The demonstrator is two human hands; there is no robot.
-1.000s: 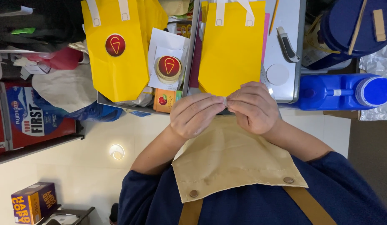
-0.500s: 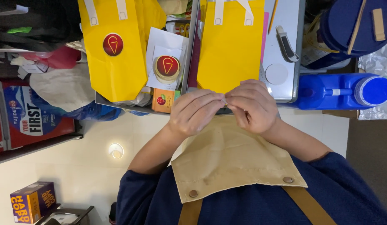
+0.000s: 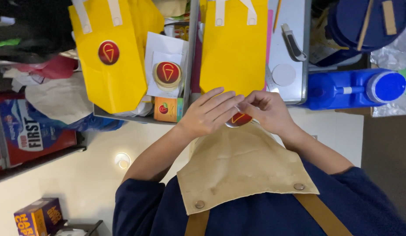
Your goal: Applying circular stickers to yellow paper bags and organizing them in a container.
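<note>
Both hands met at the near edge of the grey tray, over the tan apron bib. Left hand and right hand pinched a round red sticker between fingertips, mostly hidden under the left fingers. Plain yellow bag lay just beyond; a sticker roll sat far-left.

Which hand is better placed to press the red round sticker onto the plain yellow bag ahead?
Probably the right hand: its curled fingers pinch the red round sticker, just below the plain yellow bag. The left hand lies flat across it, fingers stretched.
</note>
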